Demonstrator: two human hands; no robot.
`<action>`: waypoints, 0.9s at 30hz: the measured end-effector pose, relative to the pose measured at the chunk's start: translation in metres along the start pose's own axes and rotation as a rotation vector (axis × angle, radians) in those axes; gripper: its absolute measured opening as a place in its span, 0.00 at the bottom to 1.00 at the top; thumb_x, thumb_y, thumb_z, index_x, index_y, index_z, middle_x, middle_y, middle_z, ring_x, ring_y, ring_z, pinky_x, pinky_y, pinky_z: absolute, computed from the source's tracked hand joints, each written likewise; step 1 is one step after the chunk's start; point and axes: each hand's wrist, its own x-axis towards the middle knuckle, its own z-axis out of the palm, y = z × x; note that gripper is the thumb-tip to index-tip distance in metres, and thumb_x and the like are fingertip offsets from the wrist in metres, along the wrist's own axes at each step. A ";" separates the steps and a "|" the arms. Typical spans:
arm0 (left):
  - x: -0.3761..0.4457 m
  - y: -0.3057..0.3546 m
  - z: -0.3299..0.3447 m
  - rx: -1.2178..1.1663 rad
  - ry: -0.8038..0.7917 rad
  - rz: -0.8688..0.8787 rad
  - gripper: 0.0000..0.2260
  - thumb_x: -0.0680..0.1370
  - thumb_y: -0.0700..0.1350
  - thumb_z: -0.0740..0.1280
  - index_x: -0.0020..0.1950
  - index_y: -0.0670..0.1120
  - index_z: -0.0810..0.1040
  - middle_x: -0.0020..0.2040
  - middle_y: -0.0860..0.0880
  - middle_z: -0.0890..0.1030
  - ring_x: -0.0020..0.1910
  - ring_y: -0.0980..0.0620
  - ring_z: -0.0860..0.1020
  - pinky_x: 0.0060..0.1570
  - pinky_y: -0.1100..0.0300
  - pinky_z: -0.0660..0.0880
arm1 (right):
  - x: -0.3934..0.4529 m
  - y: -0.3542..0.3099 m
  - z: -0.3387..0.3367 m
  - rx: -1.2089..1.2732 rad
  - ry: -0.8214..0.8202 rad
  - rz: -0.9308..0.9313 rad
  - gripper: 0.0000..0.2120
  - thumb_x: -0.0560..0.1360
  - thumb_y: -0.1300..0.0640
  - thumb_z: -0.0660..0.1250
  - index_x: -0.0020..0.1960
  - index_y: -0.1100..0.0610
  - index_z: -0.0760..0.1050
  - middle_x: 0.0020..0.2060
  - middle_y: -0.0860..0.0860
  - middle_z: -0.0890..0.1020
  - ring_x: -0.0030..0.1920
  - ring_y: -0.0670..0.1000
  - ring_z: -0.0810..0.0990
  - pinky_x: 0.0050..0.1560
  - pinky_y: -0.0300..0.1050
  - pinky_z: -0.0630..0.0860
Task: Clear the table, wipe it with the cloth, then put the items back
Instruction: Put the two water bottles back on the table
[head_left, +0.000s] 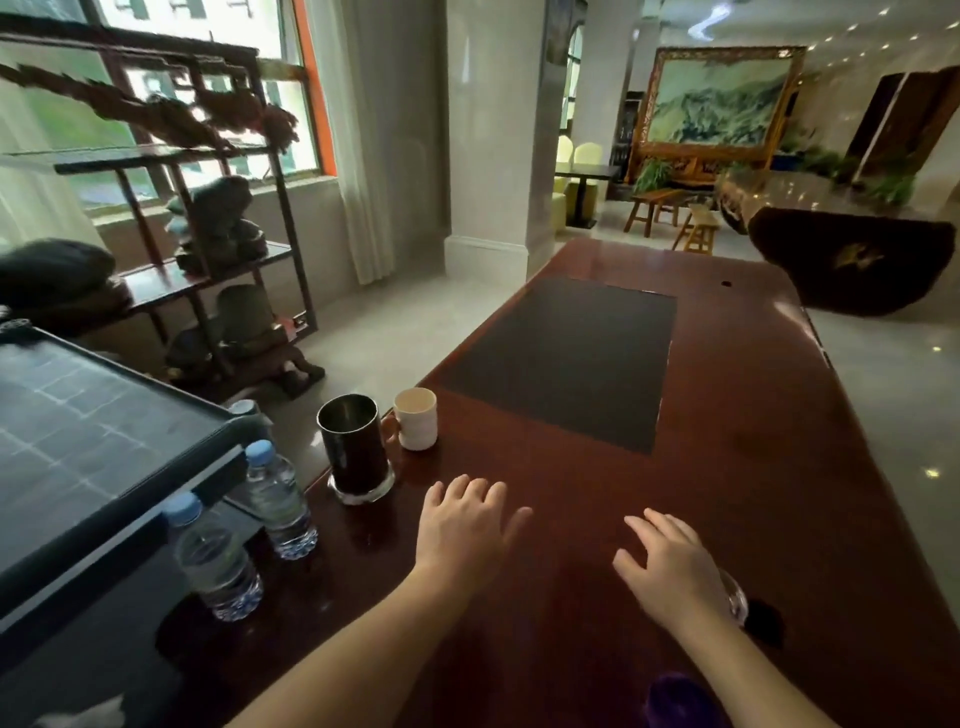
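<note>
Nearest the camera, a blurry purple thing (680, 696) sits at the bottom edge, poss. the cloth but can't tell. Both hands hover flat over the glossy reddish-brown wooden table (753, 467), fingers spread, gripping nothing: left hand (462, 530) nearer the cups, right hand (670, 566) w/ a clear glassy item (735, 603) half hidden just behind the wrist. At the left edge stand two clear plastic water bottles w/ pale blue caps, near bottle (215, 561) and far bottle (278, 501), just beside a dark slate tea tray (104, 457). Further on, a tall black cylindrical cup on a clear glass coaster (353, 449), then a small cream ceramic mug (415, 425) just beside it. Beyond, a flat black rectangular mat (571, 358) mid-table. Items not yet cleared, so wiping looks premature. Risks: black cup is tall on a slick coaster, a sideways reach could tip it into the mug; bottles are close to the edge, a nudge could send them off; the right wrist could knock the glassy item unseen.
</note>
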 end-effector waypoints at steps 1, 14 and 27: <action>-0.003 -0.009 -0.001 -0.009 0.007 -0.024 0.30 0.77 0.67 0.42 0.65 0.52 0.72 0.64 0.53 0.77 0.69 0.48 0.69 0.68 0.47 0.62 | 0.006 -0.010 0.004 -0.002 -0.002 -0.027 0.26 0.77 0.44 0.61 0.74 0.49 0.68 0.75 0.48 0.68 0.76 0.51 0.60 0.72 0.47 0.59; -0.079 -0.141 -0.003 0.000 0.100 -0.465 0.29 0.77 0.66 0.47 0.65 0.51 0.76 0.63 0.52 0.79 0.65 0.50 0.74 0.64 0.50 0.69 | 0.060 -0.169 0.068 0.029 -0.154 -0.376 0.29 0.75 0.46 0.67 0.74 0.54 0.68 0.73 0.53 0.70 0.75 0.54 0.62 0.74 0.47 0.58; -0.123 -0.195 0.016 -0.013 0.188 -0.711 0.16 0.73 0.60 0.70 0.49 0.49 0.83 0.46 0.51 0.84 0.48 0.50 0.82 0.45 0.53 0.77 | 0.068 -0.278 0.119 0.270 -0.378 -0.530 0.31 0.74 0.49 0.71 0.74 0.56 0.68 0.72 0.53 0.72 0.73 0.53 0.67 0.70 0.45 0.62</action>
